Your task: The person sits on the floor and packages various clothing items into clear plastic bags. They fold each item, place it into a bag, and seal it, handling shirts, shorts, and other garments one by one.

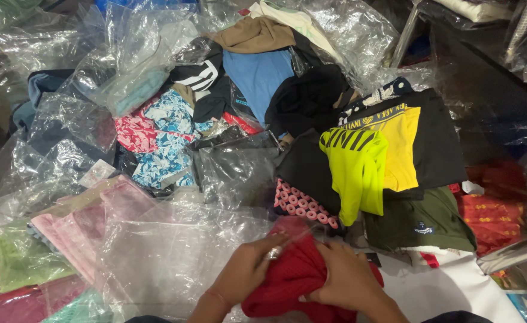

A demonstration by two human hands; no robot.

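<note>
Hands: left hand [248,269] and right hand [344,276] both grip red knit garment [293,278]
Near left: clear plastic bag [155,251]
Far right: neon yellow shirt [359,170]

Garment [296,278] between both hands, clothing pile [311,131] behind, plastic bags [149,251] left.

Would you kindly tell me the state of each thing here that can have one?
Red garment: bunched, gripped by both hands.
Left hand: grip closed on the red garment.
Right hand: grip closed on it too.
Neon yellow shirt: unbagged, draped over dark clothes.
Pink garment: folded, sealed in a clear bag.
</note>
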